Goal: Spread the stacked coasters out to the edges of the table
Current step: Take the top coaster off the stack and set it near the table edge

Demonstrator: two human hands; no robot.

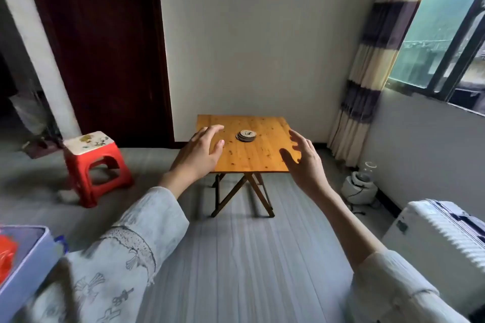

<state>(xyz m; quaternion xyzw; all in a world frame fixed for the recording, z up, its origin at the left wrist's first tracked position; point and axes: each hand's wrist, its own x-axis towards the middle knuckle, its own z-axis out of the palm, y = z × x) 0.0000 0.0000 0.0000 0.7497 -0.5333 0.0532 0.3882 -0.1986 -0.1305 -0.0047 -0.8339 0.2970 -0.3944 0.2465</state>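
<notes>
A small stack of round coasters (246, 135), pale on top with dark rims, sits near the middle of a small square wooden folding table (265, 155). My left hand (200, 155) is stretched forward over the table's left front corner, fingers apart and empty. My right hand (304, 162) is held out over the right front corner, palm facing inward, fingers spread, holding nothing. Both hands are short of the stack and apart from it.
A red plastic stool (95, 165) stands left of the table. A white suitcase (441, 241) lies at the right, with a small white appliance (360, 186) beyond it by the curtain. A blue box (23, 262) sits at the lower left. The floor is grey.
</notes>
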